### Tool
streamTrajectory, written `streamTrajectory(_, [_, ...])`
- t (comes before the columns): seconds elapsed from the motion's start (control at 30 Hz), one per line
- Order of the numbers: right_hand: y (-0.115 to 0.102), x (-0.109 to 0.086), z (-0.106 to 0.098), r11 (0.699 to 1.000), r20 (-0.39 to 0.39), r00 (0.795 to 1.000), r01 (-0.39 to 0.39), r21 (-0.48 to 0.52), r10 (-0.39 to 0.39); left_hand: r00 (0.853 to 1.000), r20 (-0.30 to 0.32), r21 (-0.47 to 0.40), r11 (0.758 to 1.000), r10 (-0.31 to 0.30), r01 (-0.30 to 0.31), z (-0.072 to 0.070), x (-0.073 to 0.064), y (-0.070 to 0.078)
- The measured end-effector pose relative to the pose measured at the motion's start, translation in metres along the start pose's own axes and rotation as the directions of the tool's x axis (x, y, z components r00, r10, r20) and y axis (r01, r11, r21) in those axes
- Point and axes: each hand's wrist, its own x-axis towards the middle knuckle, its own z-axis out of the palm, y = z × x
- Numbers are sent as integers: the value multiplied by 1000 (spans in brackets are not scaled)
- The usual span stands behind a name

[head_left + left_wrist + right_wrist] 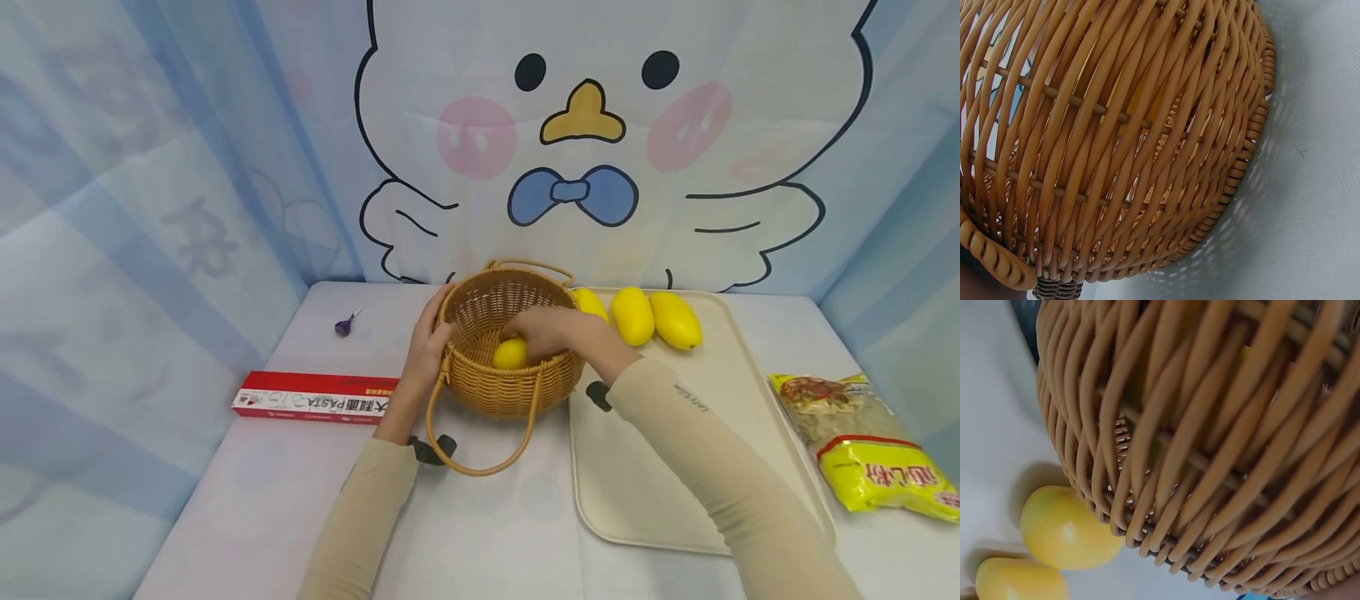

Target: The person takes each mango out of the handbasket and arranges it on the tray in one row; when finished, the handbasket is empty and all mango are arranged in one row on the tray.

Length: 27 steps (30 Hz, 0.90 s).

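A round wicker basket [495, 392] stands tilted toward me on the table, its near handle hanging down in front. At its left rim my left hand [429, 346] grips the side, thumb over the edge. My right hand [547, 329] reaches inside, its fingers curled on a yellow mango [511, 354]; some fingertips are hidden. Both wrist views are mostly filled by the woven basket wall [1116, 137], with yellow glimpsed through the gaps. Three more mangoes [632, 317] lie at the back of the beige tray [660, 467], right of the basket.
To the left lies a red and white pasta box [315, 396], and behind it a small purple item [343, 327] with a pale stem. A yellow and clear food bag [870, 446] lies right of the tray. A printed curtain [570, 250] closes off the back.
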Motion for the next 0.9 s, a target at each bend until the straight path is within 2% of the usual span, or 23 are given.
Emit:
streamTrajectory(0.3, [6,-2,1,995,-101,994,47,83,-39,1000,6,-10,1000,-7,7,2,1,-1])
streamTrajectory(0.57, [10,-10,-3,980,-212,972,133,146,-101,1000,6,-6,1000,-15,15,4,0,2])
streamTrajectory(0.67, [10,-15,-4,973,-253,963,143,179,-95,1000,-4,5,1000,-14,14,3,-1,3])
streamTrajectory(0.9, [12,-29,-13,958,-360,932,124,259,-23,1000,-4,17,1000,-18,18,3,-1,2])
